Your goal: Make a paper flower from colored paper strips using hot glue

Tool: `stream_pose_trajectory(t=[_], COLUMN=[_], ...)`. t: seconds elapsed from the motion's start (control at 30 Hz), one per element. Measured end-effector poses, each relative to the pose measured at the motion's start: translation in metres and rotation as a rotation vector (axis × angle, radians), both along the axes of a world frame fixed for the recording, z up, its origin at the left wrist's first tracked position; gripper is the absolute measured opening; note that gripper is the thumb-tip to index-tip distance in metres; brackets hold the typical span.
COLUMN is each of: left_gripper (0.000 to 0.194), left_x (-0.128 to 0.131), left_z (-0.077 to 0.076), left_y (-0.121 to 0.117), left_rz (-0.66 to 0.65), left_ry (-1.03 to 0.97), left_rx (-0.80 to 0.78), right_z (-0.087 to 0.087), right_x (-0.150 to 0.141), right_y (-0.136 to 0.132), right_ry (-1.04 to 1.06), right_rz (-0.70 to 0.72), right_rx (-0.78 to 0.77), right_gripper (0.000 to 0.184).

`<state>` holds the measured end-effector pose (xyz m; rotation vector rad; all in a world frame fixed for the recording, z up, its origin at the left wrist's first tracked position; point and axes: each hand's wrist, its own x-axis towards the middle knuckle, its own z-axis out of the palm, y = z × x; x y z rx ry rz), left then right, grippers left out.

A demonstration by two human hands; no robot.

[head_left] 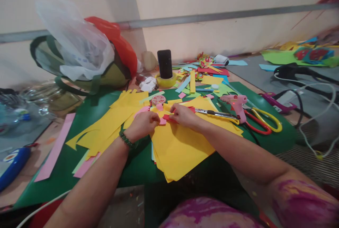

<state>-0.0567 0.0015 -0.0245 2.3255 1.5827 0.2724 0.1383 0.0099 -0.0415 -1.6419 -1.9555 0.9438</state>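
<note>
Over a stack of yellow paper, my two hands meet close together. My right hand is closed in a pinch on a small red paper piece. Beside a small pink paper piece, my left hand has its fingers pressed together; whether they grip anything is hidden. A round pink-patterned tin lies just beyond the hands. Under my right wrist's far side rests a utility knife, pointing left. A pink hot glue gun stands farther right, its small light glowing red.
Red-and-yellow-handled scissors lie right of the glue gun on the green mat. Yellow sheets spread to the left. A phone stands upright in a yellow tape roll. Behind left is a bag; cables trail at right.
</note>
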Motion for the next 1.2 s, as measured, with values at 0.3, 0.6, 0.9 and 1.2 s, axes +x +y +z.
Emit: stream_pose_trajectory(t=[0.3, 0.6, 0.9, 1.2], left_gripper=[0.038, 0.033, 0.029, 0.034], left_x=[0.004, 0.007, 0.007, 0.006], left_z=[-0.009, -0.012, -0.014, -0.013], left_y=[0.002, 0.003, 0.004, 0.004], left_rz=[-0.146, -0.182, -0.211, -0.197], left_ry=[0.067, 0.106, 0.132, 0.137], left_rx=[0.093, 0.097, 0.134, 0.119], right_z=[0.002, 0.003, 0.001, 0.015], right_x=[-0.002, -0.002, -0.002, 0.013], right_y=[0.000, -0.002, 0.001, 0.005], right_ry=[-0.094, -0.090, -0.140, -0.102], right_rz=[0.020, 0.019, 0.022, 0.073], right_rx=[0.014, 0.000, 0.010, -0.038], right_gripper=[0.017, 0.019, 0.022, 0.008])
